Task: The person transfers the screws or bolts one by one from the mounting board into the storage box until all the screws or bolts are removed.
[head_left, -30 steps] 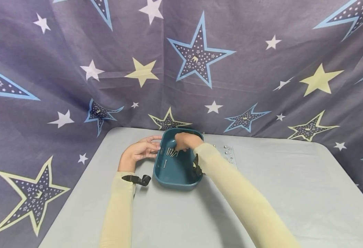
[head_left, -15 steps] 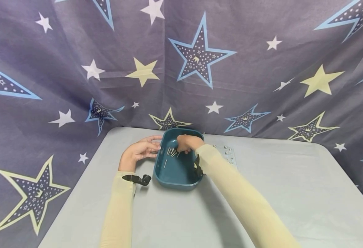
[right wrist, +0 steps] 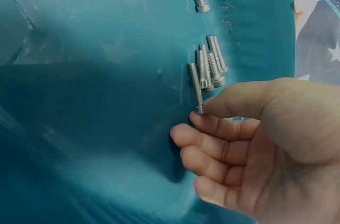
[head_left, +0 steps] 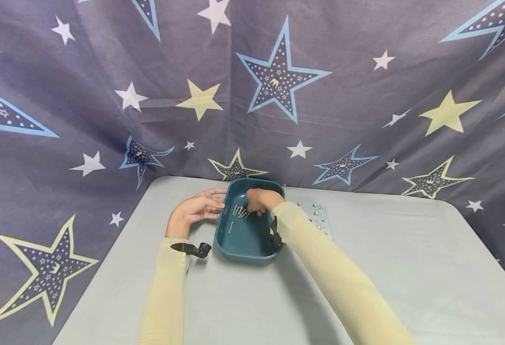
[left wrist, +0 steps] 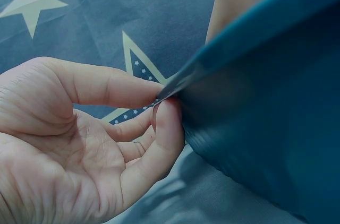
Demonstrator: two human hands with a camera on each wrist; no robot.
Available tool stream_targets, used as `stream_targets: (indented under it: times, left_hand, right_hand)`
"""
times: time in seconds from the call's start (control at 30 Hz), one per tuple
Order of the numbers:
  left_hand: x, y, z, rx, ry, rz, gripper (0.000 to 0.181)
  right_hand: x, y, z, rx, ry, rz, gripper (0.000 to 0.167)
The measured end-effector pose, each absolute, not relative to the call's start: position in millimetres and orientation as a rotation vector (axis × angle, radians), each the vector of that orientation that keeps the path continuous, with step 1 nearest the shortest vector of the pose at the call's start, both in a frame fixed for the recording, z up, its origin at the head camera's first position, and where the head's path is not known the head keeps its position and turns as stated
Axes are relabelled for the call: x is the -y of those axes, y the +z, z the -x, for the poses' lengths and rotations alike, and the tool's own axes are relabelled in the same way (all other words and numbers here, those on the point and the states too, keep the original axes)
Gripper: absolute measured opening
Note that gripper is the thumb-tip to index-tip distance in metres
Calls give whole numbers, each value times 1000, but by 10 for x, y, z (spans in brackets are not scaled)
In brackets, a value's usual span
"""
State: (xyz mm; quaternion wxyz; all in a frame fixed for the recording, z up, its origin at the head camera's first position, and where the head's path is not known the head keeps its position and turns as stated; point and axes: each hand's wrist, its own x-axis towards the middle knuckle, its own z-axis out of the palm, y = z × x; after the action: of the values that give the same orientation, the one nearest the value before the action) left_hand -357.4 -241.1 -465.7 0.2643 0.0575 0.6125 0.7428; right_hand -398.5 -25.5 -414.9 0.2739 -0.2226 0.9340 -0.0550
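Observation:
A dark teal plastic bin (head_left: 252,260) stands on the table against the back cloth. Several silver cap-head screws (right wrist: 208,65) lie in a loose cluster at its left side, and a lone screw (head_left: 230,228) lies closer to the front. Inside the bin, my right hand (head_left: 264,198) pinches the head of one screw (right wrist: 195,83) between thumb and index finger, its other fingers curled. My left hand (left wrist: 101,139) grips the edge of the bin's left wall with thumb and index finger.
Right of the bin, partly behind my right sleeve, lies a clear sheet (head_left: 319,215) with rounded shiny bumps. A star-patterned cloth (head_left: 343,96) hangs behind the grey table (head_left: 386,258).
My right hand has shifted very slightly to the right within the bin, staying at the same screw. My left hand keeps its place on the wall.

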Motion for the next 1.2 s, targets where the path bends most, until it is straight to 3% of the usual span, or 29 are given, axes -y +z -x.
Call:
stream_targets:
  times: [0.47, 0.83, 1.2]
  left_hand:
    - [2423, -4706, 3613, -1668, 2004, -150, 69]
    - [2425, -4685, 3606, -1653, 2003, -159, 69]
    - [2409, -4658, 3589, -1638, 2011, -153, 69]
  right_hand:
    - [298, -4157, 3972, -2547, -185, 509, 21]
    - [339, -4164, 3952, -2571, -182, 429, 11]
    - [347, -4220, 3945, -2597, -194, 408, 19]
